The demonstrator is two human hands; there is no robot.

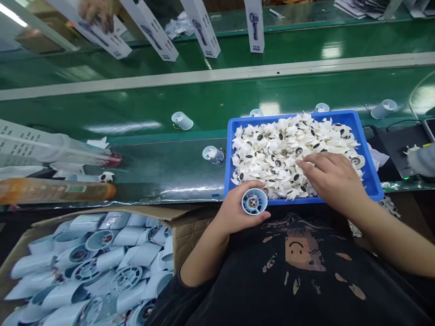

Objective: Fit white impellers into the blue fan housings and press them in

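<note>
My left hand [234, 206] is wrapped around a light blue fan housing [254, 202], its open end facing up. Inside the housing are spokes and a motor coil at the centre. My right hand [331, 179] reaches over a blue tray [373, 181] heaped with white fan impellers [272, 147], several showing dark round hubs. Its fingers are stretched out and bent slightly down, the tips touching or just above the impellers. I see nothing held in them, though the fingertips partly cover what lies beneath.
At lower left, a cardboard box [190, 240] holds many blue housings [132, 253]. More housings stand on the green line, one [213, 154] left of the tray. White printed boxes [254, 27] stand beyond, near another person's hand [98, 13]. An orange-capped bottle [57, 190] lies left.
</note>
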